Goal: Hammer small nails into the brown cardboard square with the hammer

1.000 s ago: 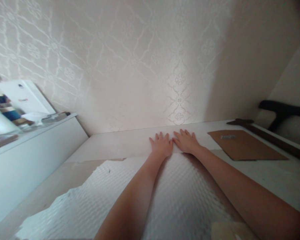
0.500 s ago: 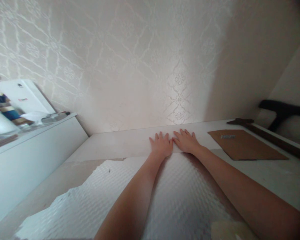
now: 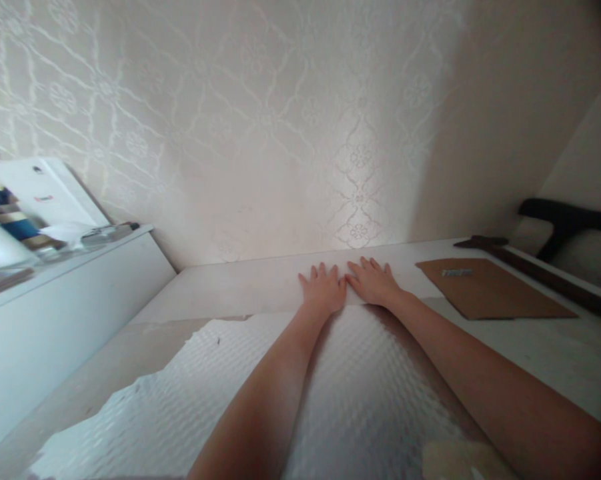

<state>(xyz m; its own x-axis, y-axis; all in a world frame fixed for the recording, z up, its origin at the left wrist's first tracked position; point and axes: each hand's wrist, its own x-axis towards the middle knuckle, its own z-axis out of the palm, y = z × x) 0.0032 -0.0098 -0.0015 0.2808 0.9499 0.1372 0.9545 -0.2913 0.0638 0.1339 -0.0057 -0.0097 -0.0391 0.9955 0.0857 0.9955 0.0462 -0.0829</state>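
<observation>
Both arms reach forward to a pale, smooth strip (image 3: 240, 287) that runs along the foot of the wall. My left hand (image 3: 324, 288) lies flat on it with fingers spread. Close beside it, my right hand (image 3: 373, 280) also rests flat, fingers apart, the two thumbs touching or nearly so. Neither hand holds anything. Under my forearms spreads a silvery, bumpy-textured sheet (image 3: 180, 393) with a ragged left edge; its upper edge meets the strip just below my palms.
A patterned wallpapered wall (image 3: 260, 153) rises behind. At right lie a brown cardboard piece (image 3: 495, 293), a long dark wooden-looking bar (image 3: 555, 277) and a black T-shaped object (image 3: 560, 217). A white cabinet (image 3: 75, 327) at left bears a white box (image 3: 45, 193) and clutter.
</observation>
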